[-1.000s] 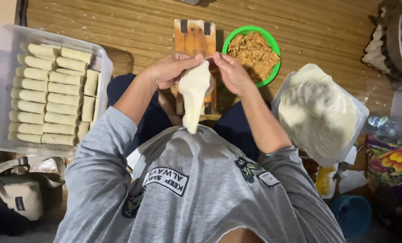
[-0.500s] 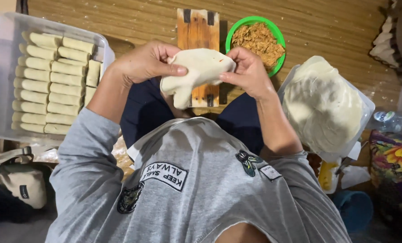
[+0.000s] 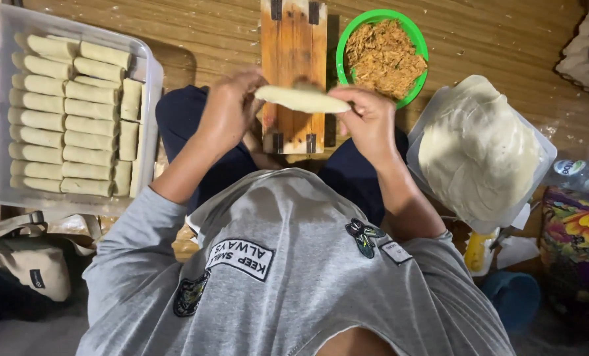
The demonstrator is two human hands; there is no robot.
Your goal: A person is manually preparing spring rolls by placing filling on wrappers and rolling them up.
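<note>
Both hands hold one thin pale wrapper sheet [image 3: 301, 99] stretched flat and level between them, just above a small wooden board [image 3: 293, 46] on the floor. My left hand [image 3: 228, 109] pinches its left edge. My right hand [image 3: 367, 118] grips its right edge. Beyond the right hand stands a green bowl [image 3: 342, 49] of shredded brown filling [image 3: 383, 56].
A clear plastic tub [image 3: 151, 79] at the left holds several rows of finished pale rolls [image 3: 70, 118]. A stack of wrapper sheets [image 3: 479, 151] lies on a tray at the right. A beige bag [image 3: 24, 264] lies at lower left, and a flowered container [image 3: 575, 244] at lower right.
The wrapper hung down from both hands, then was lifted and spread. Now it is flat and lowered over the wooden board, hands further apart.
</note>
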